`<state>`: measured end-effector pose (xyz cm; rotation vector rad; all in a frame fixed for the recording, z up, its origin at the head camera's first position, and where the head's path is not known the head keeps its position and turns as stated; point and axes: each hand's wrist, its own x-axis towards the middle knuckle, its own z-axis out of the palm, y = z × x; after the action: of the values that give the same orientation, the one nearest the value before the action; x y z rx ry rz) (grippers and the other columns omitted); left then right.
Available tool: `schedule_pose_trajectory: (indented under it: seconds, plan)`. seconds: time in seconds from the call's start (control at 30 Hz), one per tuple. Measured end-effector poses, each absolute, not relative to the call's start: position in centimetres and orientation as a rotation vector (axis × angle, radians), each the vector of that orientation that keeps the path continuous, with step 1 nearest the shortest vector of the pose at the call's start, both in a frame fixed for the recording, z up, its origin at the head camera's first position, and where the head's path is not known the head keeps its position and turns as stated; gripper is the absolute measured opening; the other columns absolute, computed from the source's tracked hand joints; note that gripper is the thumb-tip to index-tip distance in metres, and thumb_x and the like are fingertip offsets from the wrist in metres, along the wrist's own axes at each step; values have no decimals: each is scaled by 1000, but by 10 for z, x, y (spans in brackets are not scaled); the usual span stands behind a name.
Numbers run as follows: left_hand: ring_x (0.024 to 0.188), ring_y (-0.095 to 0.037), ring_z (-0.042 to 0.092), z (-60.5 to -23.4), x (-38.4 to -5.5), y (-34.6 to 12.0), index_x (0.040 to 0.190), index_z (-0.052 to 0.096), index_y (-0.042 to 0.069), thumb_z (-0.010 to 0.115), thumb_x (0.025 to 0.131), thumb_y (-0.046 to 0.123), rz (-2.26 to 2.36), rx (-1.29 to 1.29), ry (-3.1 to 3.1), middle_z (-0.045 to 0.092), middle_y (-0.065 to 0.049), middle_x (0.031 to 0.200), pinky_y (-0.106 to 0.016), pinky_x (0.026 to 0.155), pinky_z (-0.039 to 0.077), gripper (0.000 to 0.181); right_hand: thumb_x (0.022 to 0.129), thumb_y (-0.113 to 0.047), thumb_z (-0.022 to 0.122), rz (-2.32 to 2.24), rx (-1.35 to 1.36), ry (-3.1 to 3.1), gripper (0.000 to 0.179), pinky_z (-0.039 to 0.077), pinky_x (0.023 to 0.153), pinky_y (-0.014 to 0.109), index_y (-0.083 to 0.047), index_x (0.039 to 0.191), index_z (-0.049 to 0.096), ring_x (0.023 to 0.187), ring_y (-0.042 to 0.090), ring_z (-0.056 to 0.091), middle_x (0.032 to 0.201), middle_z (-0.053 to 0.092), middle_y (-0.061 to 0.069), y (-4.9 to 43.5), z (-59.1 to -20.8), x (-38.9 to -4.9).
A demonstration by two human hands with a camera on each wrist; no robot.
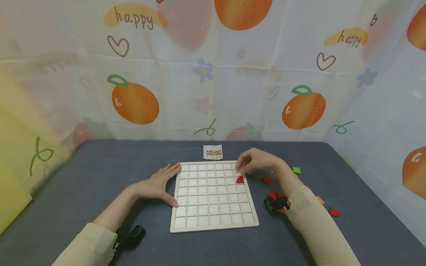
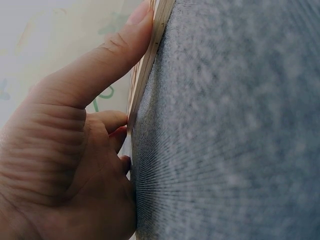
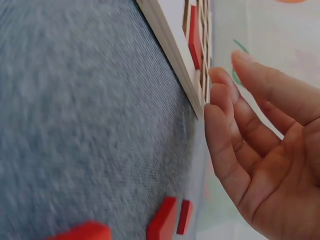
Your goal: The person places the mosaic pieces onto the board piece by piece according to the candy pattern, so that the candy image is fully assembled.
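A pale wooden grid board (image 1: 214, 197) lies flat on the table. At its left edge rests my left hand (image 1: 156, 186), thumb and fingers spread along the rim; the left wrist view shows the thumb (image 2: 107, 62) against the wooden side. My right hand (image 1: 254, 161) is over the board's upper right corner, its fingers loosely bent. In the right wrist view a gap separates thumb and fingertips, and no piece shows between them. One red piece with a curved side (image 1: 240, 180) sits in a right-column cell, just below the right hand.
Behind the board lies a small printed card (image 1: 213, 152) with a coloured grid pattern. Loose red pieces (image 1: 266, 180), a green square (image 1: 296, 170) and an orange piece (image 1: 320, 200) are scattered on the right, partly hidden by the right arm. A patterned curtain (image 1: 213, 92) hangs behind the table.
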<state>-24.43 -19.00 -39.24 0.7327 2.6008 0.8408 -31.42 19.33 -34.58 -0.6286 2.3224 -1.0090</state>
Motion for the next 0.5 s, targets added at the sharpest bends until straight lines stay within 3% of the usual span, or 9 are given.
schedule_pose_trajectory:
  seconds: [0.3, 0.5]
  plan:
    - [153, -49, -1, -390, -243, -189, 158, 17, 2, 87, 68, 48, 843, 734, 2594, 7, -19, 168, -72, 118, 2, 123, 95, -16, 66, -1045, -595, 2409, 33, 58, 89, 42, 1, 123, 65, 100, 34, 67, 119, 68, 19, 213, -338, -318]
    - [153, -49, -3, -391, -244, -191, 158, 16, 1, 87, 68, 46, 857, 754, 2578, 5, -19, 168, -71, 118, 1, 123, 96, -19, 65, -1032, -573, 2439, 38, 57, 93, 42, 0, 129, 62, 110, 34, 65, 131, 63, 22, 227, -334, -319]
